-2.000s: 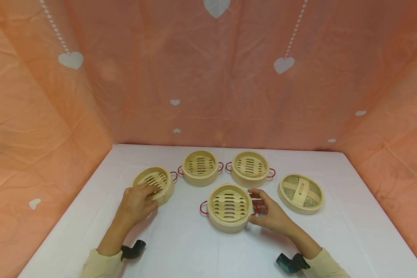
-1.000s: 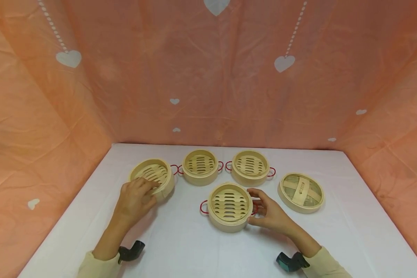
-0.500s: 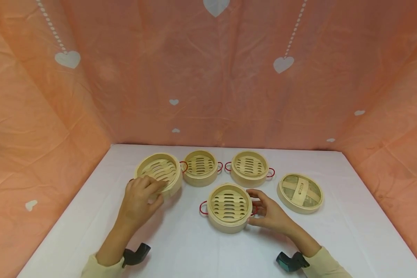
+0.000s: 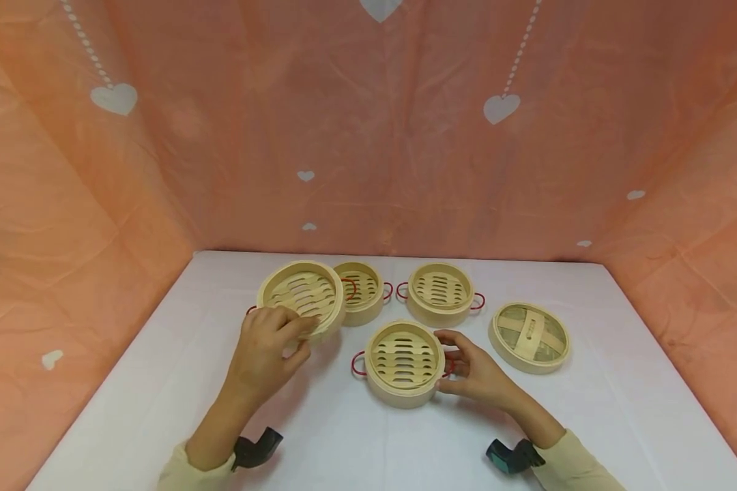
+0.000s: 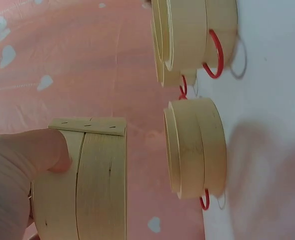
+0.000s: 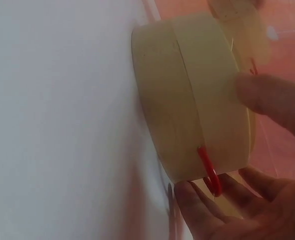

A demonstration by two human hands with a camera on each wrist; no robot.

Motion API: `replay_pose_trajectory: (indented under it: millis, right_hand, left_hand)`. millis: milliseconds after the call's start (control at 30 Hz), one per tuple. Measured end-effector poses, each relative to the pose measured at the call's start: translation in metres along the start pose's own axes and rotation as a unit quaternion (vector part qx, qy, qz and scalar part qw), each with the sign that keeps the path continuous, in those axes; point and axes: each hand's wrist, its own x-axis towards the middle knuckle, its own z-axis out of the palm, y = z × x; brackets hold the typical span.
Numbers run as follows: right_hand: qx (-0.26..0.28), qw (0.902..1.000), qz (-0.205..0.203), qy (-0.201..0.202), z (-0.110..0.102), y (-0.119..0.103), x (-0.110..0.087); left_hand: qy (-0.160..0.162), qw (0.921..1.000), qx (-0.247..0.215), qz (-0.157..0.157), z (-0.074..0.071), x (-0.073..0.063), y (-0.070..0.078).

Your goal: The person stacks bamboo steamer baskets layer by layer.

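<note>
My left hand (image 4: 263, 356) grips the near rim of a bamboo steamer basket (image 4: 301, 290) with red handles, thumb outside and fingers over the slatted inside. In the left wrist view this steamer basket (image 5: 101, 187) is raised above the white table and seen from its side, the thumb pressed on its wall. My right hand (image 4: 475, 372) holds the right side of another steamer basket (image 4: 404, 361), which stands on the table in front. The right wrist view shows the thumb on the wall of that basket (image 6: 187, 95) and the fingers bent around near the red handle (image 6: 210, 172).
Behind stand two more steamer baskets, one (image 4: 364, 310) partly covered by the raised one, the other (image 4: 441, 293) to its right. A round bamboo lid (image 4: 531, 337) with a cross strap lies at the right. Orange cloth (image 4: 381, 150) with hearts walls the white table (image 4: 368, 450).
My left hand has lifted its steamer basket off the table and carried it rightward, in front of the back left one. The right hand and its basket have stayed in place.
</note>
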Motion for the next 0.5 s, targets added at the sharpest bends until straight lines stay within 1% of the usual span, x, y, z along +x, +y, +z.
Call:
replay_pose_trajectory:
  millis: [100,233,500]
  right_hand:
    - [-0.003,1.0000,0.000,0.002,0.000,-0.001,0.000]
    - [-0.004,1.0000,0.001,0.002,0.000,-0.002,0.000]
    - [-0.006,0.9999,0.013,-0.003,0.000,-0.001,0.000]
  left_hand:
    - [-0.009,0.9999,-0.002,0.006,0.003,0.004,0.004]
    - [-0.020,0.9997,-0.010,0.006,0.007,0.008,0.010]
    - [-0.034,0.9988,-0.033,0.012,0.017,0.010,0.025]
